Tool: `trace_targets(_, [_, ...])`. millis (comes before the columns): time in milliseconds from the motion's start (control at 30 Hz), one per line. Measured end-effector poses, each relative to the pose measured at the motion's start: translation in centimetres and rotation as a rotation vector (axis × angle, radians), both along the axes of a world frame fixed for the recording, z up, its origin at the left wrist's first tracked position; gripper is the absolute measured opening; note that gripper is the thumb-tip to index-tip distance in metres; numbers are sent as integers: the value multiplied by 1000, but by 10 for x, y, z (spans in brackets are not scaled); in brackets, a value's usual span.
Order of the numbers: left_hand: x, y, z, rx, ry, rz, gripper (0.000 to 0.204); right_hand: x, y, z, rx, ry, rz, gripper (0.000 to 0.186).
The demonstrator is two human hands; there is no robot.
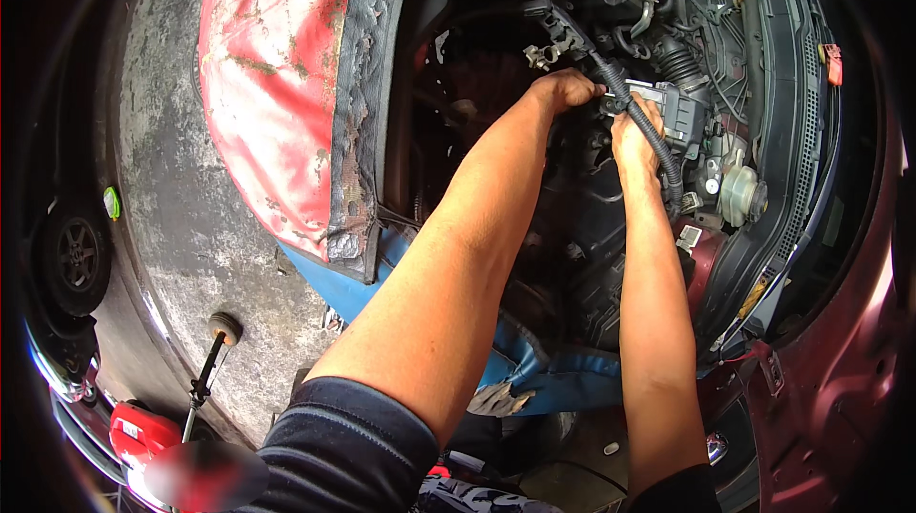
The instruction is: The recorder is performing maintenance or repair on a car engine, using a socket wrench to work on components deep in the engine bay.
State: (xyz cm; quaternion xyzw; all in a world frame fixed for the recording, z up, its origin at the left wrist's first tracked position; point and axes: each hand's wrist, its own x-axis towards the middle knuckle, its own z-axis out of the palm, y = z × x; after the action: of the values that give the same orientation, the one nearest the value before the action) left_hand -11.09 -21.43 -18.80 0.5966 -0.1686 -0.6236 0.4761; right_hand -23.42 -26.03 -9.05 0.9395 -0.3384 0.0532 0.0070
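Observation:
In an open engine bay, both my hands are at a silver and black part (679, 117) that looks like a throttle body, beside a ribbed air intake hose (679, 64). My left hand (570, 90) is closed with its fingers curled, its fingertips at the part's left edge; what it grips is hidden. My right hand (636, 136) is closed round the part's near side, its fingers partly covered by a black corrugated conduit (653, 136) that crosses over them. A metal battery terminal clamp (541, 57) hangs just beyond my left hand.
A red and black fender cover (277, 64) drapes the car's front, with a blue cover (558, 381) along the near side. A brake fluid reservoir (742, 196) stands right of my right hand. Tubes and wiring fill the far bay. A red machine (143, 432) is on the floor lower left.

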Motion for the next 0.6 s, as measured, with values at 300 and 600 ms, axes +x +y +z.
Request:
trace_targets(300, [5,-5,-19,5,-36,-64,47,8,4,-9,35,25,18,19])
trace_targets(600, [0,-4,-1,-94,-262,-162,38,-2,-6,-13,11,-40,30,17])
